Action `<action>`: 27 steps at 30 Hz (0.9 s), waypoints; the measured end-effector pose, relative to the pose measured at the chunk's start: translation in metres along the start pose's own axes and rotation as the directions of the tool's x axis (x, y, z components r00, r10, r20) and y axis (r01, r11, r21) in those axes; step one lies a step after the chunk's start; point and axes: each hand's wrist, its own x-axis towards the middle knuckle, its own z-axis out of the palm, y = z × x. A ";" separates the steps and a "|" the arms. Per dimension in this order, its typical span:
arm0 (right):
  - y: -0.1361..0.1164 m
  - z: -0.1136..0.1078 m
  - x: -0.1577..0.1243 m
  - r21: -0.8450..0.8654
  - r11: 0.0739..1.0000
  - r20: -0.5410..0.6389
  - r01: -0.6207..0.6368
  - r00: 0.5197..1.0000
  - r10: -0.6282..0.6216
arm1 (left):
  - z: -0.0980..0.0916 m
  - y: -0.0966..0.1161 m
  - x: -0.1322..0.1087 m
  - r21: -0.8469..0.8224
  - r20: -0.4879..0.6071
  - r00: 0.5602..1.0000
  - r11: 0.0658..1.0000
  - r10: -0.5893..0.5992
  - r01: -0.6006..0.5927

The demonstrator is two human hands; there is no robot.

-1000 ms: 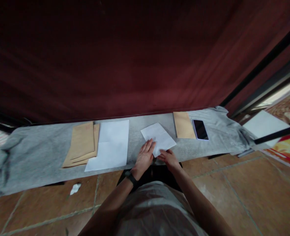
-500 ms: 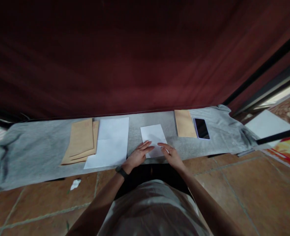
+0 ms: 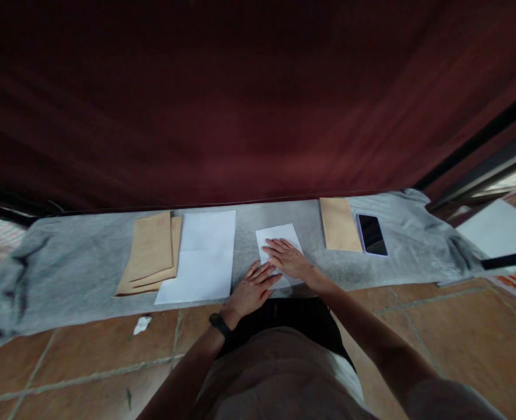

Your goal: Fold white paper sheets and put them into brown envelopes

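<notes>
A folded sheet of white paper [image 3: 279,231] lies on the grey cloth in front of me, its lower part covered by my hands. My right hand [image 3: 286,258] rests flat across the middle of it with the fingers stretched to the left. Close beside, my left hand [image 3: 251,291] lies over the paper's lower left edge, fingers extended and palm down. A dark band circles the left wrist. Left of the hands is a larger white sheet [image 3: 209,251] with a crease across it. Several brown envelopes [image 3: 153,245] overlap that sheet's left side.
The grey cloth [image 3: 83,251] covers a long narrow surface along a dark red curtain [image 3: 240,116]. To the right lie another brown envelope [image 3: 340,224] and a phone [image 3: 372,235]. A scrap of white tissue [image 3: 142,325] is on the tiled floor [image 3: 96,350].
My right hand has moved up and left, from the paper's right edge to lying flat across its middle. The left hand stays at the lower left edge. The view has shifted slightly.
</notes>
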 end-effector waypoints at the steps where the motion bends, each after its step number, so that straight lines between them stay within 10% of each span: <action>1: 0.005 0.000 0.005 0.036 0.999 -0.021 -0.024 0.999 0.025 | -0.001 0.000 0.000 0.002 0.006 1.000 1.000 -0.001 0.001; 12: 0.041 -0.015 0.036 -0.021 0.972 -0.124 -0.233 0.966 0.229 | -0.004 0.001 0.000 -0.007 0.014 1.000 1.000 -0.010 0.010; 27: -0.015 -0.032 -0.123 -0.045 0.997 0.027 -0.067 0.997 0.069 | -0.002 -0.001 0.000 -0.015 0.012 1.000 1.000 -0.010 0.010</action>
